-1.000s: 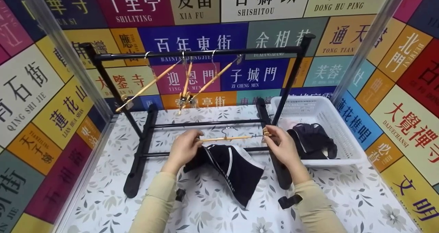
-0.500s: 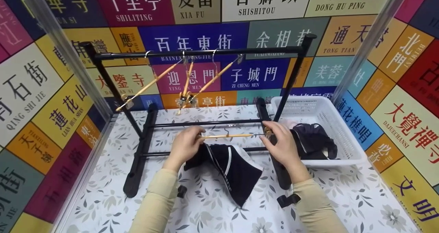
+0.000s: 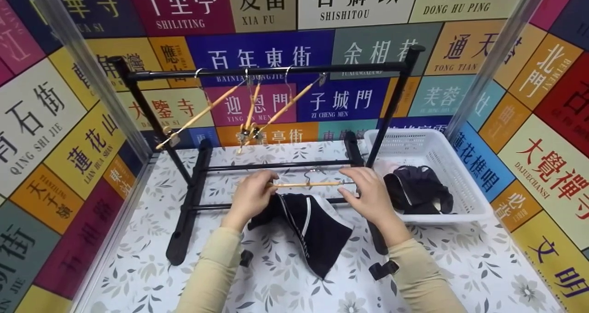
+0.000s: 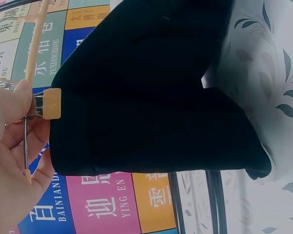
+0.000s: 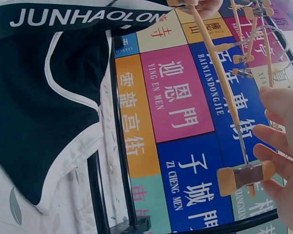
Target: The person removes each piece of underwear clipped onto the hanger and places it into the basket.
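Black boxer briefs with white trim (image 3: 329, 232) hang from the left end of a small wooden clip hanger (image 3: 306, 184). My left hand (image 3: 252, 195) pinches the hanger by that end; in the left wrist view its thumb is at the wooden-padded clip (image 4: 52, 104), which bites the fabric edge. A "JUNHAOLON" waistband (image 5: 83, 18) shows in the right wrist view. My right hand (image 3: 372, 195) is at the hanger's right end, thumb and fingers spread apart. Beside its fingers, the right clip (image 5: 245, 178) has no fabric in it.
A black rack (image 3: 271, 70) stands ahead, several wooden hangers (image 3: 278, 110) hooked on its top bar. At the right, a white plastic basket (image 3: 471, 202) holds more dark clothing (image 3: 421, 188). Patterned walls enclose the table (image 3: 460, 276).
My right hand has moved left along the hanger, its thumb and fingers now spread. The hanger has shifted slightly right. My left hand keeps its hold, and the briefs still hang from that side.
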Motion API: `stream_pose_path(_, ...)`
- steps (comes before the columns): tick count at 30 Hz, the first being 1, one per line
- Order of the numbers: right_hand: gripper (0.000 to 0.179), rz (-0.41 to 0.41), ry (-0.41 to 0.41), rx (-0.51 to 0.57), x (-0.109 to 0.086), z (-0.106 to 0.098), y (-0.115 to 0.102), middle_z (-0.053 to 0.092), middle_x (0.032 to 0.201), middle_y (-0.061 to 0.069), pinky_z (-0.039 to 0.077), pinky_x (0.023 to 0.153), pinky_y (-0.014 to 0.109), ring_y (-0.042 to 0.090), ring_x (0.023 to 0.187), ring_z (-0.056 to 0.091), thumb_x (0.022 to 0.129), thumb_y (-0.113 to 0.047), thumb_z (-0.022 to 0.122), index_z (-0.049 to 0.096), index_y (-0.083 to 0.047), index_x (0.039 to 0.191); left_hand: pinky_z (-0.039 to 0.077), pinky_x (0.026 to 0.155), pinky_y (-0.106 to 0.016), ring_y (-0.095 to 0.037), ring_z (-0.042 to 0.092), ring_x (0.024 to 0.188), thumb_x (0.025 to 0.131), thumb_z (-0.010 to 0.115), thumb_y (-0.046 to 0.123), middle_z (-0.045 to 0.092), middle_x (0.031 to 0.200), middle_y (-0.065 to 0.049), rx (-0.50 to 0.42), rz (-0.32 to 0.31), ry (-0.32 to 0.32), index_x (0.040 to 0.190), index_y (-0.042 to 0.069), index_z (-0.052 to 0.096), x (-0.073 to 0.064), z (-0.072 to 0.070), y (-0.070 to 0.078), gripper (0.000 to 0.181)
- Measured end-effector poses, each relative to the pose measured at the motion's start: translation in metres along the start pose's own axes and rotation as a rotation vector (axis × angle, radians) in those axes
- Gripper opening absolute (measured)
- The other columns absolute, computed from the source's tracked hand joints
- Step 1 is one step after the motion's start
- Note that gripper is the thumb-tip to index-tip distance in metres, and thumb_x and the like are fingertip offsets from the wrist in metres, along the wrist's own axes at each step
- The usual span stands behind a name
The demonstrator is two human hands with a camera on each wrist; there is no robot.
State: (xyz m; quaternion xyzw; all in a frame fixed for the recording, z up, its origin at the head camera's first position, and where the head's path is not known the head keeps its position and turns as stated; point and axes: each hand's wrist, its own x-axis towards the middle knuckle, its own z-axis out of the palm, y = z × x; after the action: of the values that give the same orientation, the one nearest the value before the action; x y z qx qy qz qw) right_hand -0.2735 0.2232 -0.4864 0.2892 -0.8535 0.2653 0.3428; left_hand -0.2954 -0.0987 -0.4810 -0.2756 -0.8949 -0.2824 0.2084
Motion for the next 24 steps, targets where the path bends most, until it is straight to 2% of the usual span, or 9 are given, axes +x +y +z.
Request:
stream_pose_path(8,0.043,-0.015,-0.034,-0.014,-0.003,0.006,-0.001,0.069,0.113,0.006,0.041,0.096,0.05,0.031,0.102,0.061,0.08,-0.014,0.081,0.069,-0.01,0.121,0.048,0.079,-0.048,-0.024,0.064,0.085,0.085,0.075,0.01,0.068,0.092,-0.005,0.01,0.03,0.008,0.105,0.011,0.064,0.0,0.002,0.001,0.023)
stream_pose_path(15,0.035,-0.035,-0.053,-0.036,-0.008,0.01,0.001,0.071,0.106,0.005,0.039,0.098,0.05,0.029,0.098,0.062,0.083,-0.016,0.078,0.07,-0.012,0.117,0.049,0.077,-0.047,-0.025,0.064,0.086,0.084,0.075,0.011,0.068,0.093,-0.005,0.036,0.047,0.012,0.105,0.011,0.064,-0.001,0.004,0.003,0.024)
stream_pose_path(24,0.028,-0.069,-0.027,-0.065,-0.01,0.011,0.0,0.072,0.093,0.001,0.041,0.096,0.056,0.026,0.089,0.064,0.08,-0.013,0.08,0.074,-0.014,0.108,0.05,0.079,-0.046,-0.024,0.065,0.087,0.085,0.074,0.011,0.07,0.095,-0.007,0.021,0.054,-0.001,0.104,0.011,0.064,-0.002,0.007,0.004,0.022)
